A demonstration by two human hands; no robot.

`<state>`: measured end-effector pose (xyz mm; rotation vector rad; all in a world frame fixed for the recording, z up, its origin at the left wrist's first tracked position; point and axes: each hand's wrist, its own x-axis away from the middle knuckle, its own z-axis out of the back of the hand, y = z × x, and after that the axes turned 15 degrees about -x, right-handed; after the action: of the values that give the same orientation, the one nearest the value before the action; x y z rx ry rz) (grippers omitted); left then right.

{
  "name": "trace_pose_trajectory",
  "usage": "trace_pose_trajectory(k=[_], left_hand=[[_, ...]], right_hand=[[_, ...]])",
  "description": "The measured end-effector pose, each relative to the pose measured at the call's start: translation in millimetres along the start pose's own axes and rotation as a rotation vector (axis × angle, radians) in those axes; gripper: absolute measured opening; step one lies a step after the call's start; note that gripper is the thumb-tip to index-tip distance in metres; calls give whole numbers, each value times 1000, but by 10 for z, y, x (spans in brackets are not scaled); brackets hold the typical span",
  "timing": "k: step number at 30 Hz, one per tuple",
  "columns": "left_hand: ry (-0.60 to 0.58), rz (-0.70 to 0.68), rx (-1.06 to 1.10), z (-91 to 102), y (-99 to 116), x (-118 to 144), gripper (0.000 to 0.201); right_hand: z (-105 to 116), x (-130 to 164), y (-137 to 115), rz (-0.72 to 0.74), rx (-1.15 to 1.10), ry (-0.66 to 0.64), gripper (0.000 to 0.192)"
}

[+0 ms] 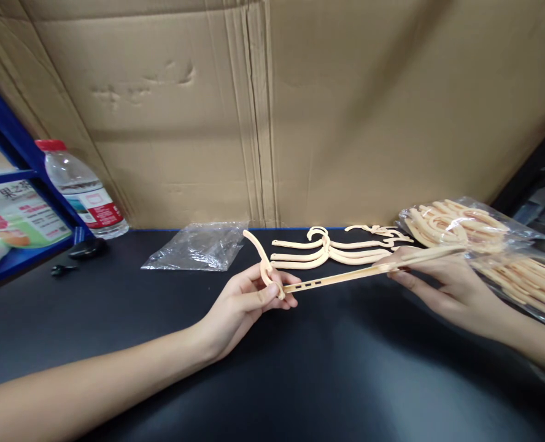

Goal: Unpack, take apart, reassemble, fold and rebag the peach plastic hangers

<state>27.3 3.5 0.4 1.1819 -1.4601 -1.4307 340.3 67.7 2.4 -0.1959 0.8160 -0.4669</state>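
Gripping one hanger (346, 277): left hand (245, 301) clenched at its hook, right hand (438, 279) pinching its arm; overbending risks snapping it.

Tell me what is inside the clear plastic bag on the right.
The bag holds many cream hangers, piled together. Those underneath are covered, so their number cannot be seen. The right hand hides the near edge.

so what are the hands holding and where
Both hold one cream plastic hanger: the left hand at its hook end, the right hand along its far arm.
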Motion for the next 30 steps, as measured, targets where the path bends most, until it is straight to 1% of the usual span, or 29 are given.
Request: trace_pose_trajectory(k=[5, 9, 12, 15, 19, 26, 28, 30], left_hand=[[-1, -11, -3, 0, -9, 1, 13], [6, -8, -9, -2, -11, 9, 14], [27, -3, -14, -2, -20, 7, 18], [79, -12, -17, -1, -37, -3, 21], [150, -33, -25, -17, -49, -11, 21], [295, -86, -71, -51, -76, -9, 20], [326, -87, -93, -52, -81, -7, 20], [348, -86, -111, -50, -76, -5, 18]], right_hand=[[-9, 8, 8, -1, -27, -4, 20], [-27, -14, -39, 28, -49, 0, 26], [-46, -28, -88, 29, -110, -38, 28], [-75, -14, -129, 9, -154, -80, 30], [-124, 26, -184, -1, -140, -96, 30], [-201, 64, -264, -26, -94, -37, 24], [-211, 66, -279, -58, -88, -14, 23], [-214, 66, -290, -119, -112, -1, 22]])
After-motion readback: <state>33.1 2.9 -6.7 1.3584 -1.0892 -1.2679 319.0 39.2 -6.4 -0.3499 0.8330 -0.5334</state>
